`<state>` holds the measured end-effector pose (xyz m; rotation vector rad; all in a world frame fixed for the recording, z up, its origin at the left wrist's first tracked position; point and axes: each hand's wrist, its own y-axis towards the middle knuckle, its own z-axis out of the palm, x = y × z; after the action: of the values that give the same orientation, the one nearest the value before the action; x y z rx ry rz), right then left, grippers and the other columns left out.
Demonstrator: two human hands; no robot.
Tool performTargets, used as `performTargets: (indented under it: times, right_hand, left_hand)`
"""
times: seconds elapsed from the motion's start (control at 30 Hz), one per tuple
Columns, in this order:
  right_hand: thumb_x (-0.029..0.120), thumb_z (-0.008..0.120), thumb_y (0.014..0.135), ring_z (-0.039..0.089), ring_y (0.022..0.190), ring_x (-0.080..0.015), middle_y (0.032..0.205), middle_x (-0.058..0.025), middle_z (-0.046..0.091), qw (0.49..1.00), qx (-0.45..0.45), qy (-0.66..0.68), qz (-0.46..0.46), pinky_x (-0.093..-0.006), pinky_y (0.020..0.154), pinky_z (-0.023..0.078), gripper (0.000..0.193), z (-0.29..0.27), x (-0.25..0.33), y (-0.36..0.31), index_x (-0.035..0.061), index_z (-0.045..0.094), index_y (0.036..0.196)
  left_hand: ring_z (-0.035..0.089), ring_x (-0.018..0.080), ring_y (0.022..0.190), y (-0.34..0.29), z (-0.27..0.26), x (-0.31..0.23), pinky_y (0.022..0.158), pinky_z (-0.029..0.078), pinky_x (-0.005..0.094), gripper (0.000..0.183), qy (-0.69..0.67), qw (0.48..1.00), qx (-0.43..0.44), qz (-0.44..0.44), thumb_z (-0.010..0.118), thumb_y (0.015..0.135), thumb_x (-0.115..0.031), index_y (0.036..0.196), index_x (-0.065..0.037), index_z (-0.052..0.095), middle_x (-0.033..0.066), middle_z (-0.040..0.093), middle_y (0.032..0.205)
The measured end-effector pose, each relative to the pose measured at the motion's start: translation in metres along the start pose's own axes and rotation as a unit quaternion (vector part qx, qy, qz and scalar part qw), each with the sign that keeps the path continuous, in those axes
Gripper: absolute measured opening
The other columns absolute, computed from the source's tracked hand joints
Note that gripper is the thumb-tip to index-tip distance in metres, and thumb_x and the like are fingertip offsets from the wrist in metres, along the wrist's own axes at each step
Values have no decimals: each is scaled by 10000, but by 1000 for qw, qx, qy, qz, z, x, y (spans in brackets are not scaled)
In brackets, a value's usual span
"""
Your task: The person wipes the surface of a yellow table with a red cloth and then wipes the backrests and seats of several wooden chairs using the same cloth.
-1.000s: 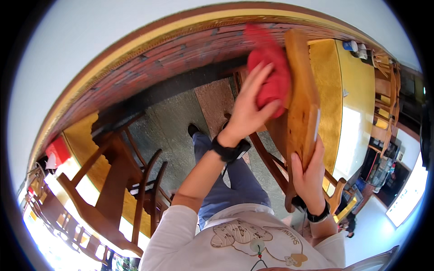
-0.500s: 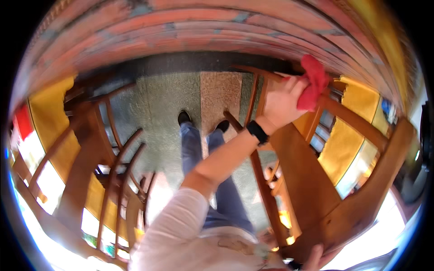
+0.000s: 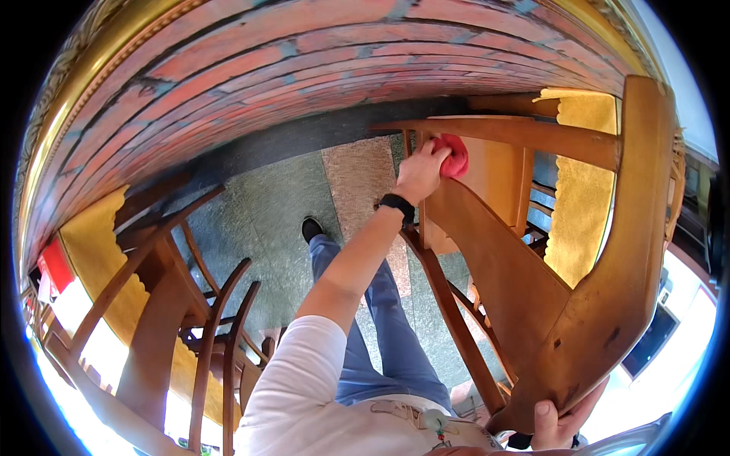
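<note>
Fingers of the left hand (image 3: 418, 173) are bent closed on a bunched red cloth (image 3: 455, 157), with no visible gap; part of the cloth projects beyond the fingertips. In the head view, the only one I receive, the cloth sits at the wooden chair (image 3: 508, 252), where the upper end of the back panel (image 3: 483, 224) in view meets the seat (image 3: 494, 163). Whether its far face presses on the wood, I cannot tell. Fingers of the right hand (image 3: 561, 429) are wrapped around the chair's top rail (image 3: 608, 304): the thumb lies on the near face, and the others pass behind, partly hidden.

I judge the step in hand to be wiping. Procedure, as I would run it:

1. Brace the top rail with the right hand so that the frame does not shift under the stroke.
2. Flatten the cloth into a pad; a loose bunch may skip the corner.
3. Press the pad into the joint, then draw it along the panel edge with even force.

Caution: the dark wristband (image 3: 397, 204) sits near a curved wooden bar (image 3: 456, 323). I would angle the wrist to avoid scraping it.
</note>
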<state>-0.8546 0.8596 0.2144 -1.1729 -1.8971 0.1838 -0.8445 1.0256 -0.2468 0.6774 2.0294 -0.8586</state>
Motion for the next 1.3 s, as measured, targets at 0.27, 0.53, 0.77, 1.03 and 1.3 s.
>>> performTargets:
  times: [0.27, 0.53, 0.77, 1.03, 1.3]
  right_hand:
    - [300, 668, 917, 301, 1412, -280, 1575, -187, 214, 985, 16, -102, -139, -434, 1155, 229, 954, -15, -21, -4, -34, 45, 1558]
    - [144, 624, 891, 396, 1290, -297, 1425, -210, 345, 983, 50, -85, -158, -452, 1099, 293, 879, -18, -20, 9, -74, 45, 1516]
    - [244, 679, 892, 441, 1242, -242, 1361, -152, 410, 985, 45, -105, -126, -376, 1067, 345, 847, -5, -11, 18, -34, 160, 1501]
    - [214, 681, 902, 442, 1258, -257, 1384, -192, 409, 985, 33, -59, -160, -392, 1068, 351, 864, -11, -16, 12, -73, 134, 1505]
    - [355, 718, 873, 550, 1128, -423, 1233, -263, 526, 950, 30, -117, -289, -441, 941, 476, 705, -3, -15, 20, -38, 386, 1354]
  left_hand:
    - [531, 402, 1237, 13, 31, 42, 931, 553, 412, 685, 148, 988, -36, -42, 610, 834, -65, 1448, -334, 473, 56, 307, 1601]
    - [540, 411, 1251, -68, 81, 15, 1080, 427, 413, 651, -313, 935, -73, -152, 542, 842, -30, 1475, -136, 430, 293, 561, 1325]
    - [465, 381, 1284, -206, -7, -131, 1098, 357, 384, 650, -393, 896, -189, 80, 617, 816, 17, 1439, -20, 431, 225, 435, 1377]
    - [412, 478, 1246, -266, -32, -213, 1076, 345, 460, 712, -430, 866, -206, 151, 693, 780, -110, 1404, 65, 398, 307, 333, 1322]
    - [554, 326, 1153, -234, -60, -210, 992, 472, 422, 541, -620, 772, -125, -62, 615, 928, -167, 1407, -22, 409, 188, 505, 1315]
